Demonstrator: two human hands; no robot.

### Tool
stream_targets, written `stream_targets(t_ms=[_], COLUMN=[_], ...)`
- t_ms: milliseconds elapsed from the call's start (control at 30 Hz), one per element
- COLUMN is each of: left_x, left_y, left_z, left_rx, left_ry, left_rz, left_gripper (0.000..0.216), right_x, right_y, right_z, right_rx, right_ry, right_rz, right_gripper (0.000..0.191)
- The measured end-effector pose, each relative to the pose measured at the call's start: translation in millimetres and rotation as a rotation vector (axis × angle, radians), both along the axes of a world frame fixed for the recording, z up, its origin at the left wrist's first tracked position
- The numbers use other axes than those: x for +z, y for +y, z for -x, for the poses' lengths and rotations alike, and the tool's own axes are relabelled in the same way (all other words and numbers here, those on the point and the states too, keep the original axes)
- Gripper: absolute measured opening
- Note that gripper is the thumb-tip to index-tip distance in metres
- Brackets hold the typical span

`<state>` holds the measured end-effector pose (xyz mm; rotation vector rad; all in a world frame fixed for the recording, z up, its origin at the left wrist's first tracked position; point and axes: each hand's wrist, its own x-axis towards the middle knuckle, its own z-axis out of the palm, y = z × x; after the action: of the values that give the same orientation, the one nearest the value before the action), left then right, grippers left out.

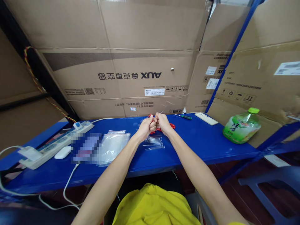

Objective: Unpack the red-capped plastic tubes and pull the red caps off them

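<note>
My left hand (147, 126) and my right hand (163, 122) meet above the middle of the blue shelf (206, 140), both with fingers pinched closed on a small thin piece that I cannot make out. A thin clear strand sticks up between them. Just behind the hands lies a small heap of red parts (172, 126). Under and in front of the hands lie several clear thin tubes (153, 142) in a loose row.
Clear plastic bags (112, 145) lie left of the tubes, beside a blurred patch. A white power strip (56, 145), a white mouse-shaped case (62, 152) and cables sit far left. A green tea bottle (241, 126), a white remote (206, 118) and a screwdriver (187, 117) are right. Cardboard boxes stand behind.
</note>
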<state>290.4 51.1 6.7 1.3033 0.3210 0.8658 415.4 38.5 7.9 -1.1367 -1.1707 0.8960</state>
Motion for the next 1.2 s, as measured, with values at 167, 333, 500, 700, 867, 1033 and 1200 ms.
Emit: stream_targets(t_ms=[167, 333, 500, 700, 867, 1033, 1200], left_x=[-1.9, -11.7, -15.6, -12.1, -7.5, -6.5, -11.0], left_y=[6, 7, 6, 9, 8, 5, 6], left_z=[7, 6, 2, 3, 3, 3, 2], left_rx=[0.190, 0.426, 0.489, 0.449, 0.453, 0.451, 0.385], left_ry=[0.287, 0.614, 0.677, 0.607, 0.599, 0.595, 0.622], left_rz=[-0.434, -0.770, -0.811, -0.777, -0.777, -0.772, -0.807], left_gripper=[0.030, 0.016, 0.020, 0.030, 0.031, 0.025, 0.018], right_x=[-0.2, -6.2, -13.0, -11.8, -10.9, -11.2, -11.2], right_y=[2, 6, 7, 5, 5, 9, 9], right_z=[-14, -18, -10, -3, -2, -7, -18], right_rx=[-0.156, -0.277, -0.376, -0.414, -0.396, -0.385, -0.321], right_ry=[-0.419, -0.641, -0.817, -0.888, -0.893, -0.776, -0.626], right_rz=[-0.167, -0.112, -0.058, -0.084, -0.081, -0.092, -0.014], right_gripper=[0.054, 0.055, 0.052, 0.053, 0.050, 0.052, 0.051])
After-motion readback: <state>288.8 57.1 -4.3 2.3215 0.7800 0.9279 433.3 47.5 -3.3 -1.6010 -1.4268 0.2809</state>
